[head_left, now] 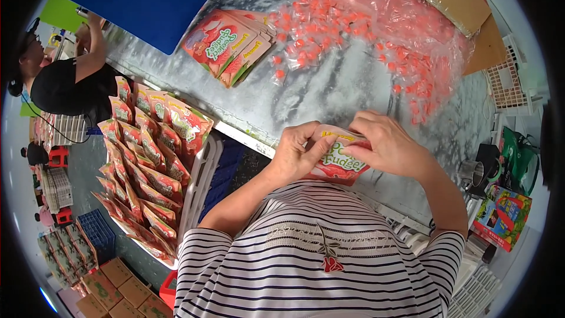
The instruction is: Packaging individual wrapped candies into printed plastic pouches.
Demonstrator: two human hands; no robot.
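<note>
A red and pink candy pouch (336,172) is held upright close in front of my striped shirt, at the near edge of the table. My left hand (296,152) pinches its upper left side between thumb and fingers. Over the upper right edge, my right hand (391,146) is closed with the thumb on the front and the fingers behind. Whether the pouch's mouth is apart or pressed together is hard to see. Beyond it lie loose red candies (312,34) in clear wrappers. Several flat pouches (219,47) are stacked at the table's left part.
A cardboard box (453,3) with a clear plastic bag of candies (406,6) lies at the back right. To my left, a crate holds rows of filled pouches (150,171). A blue board (138,0) covers the far left. Another person (67,85) works beyond the crate.
</note>
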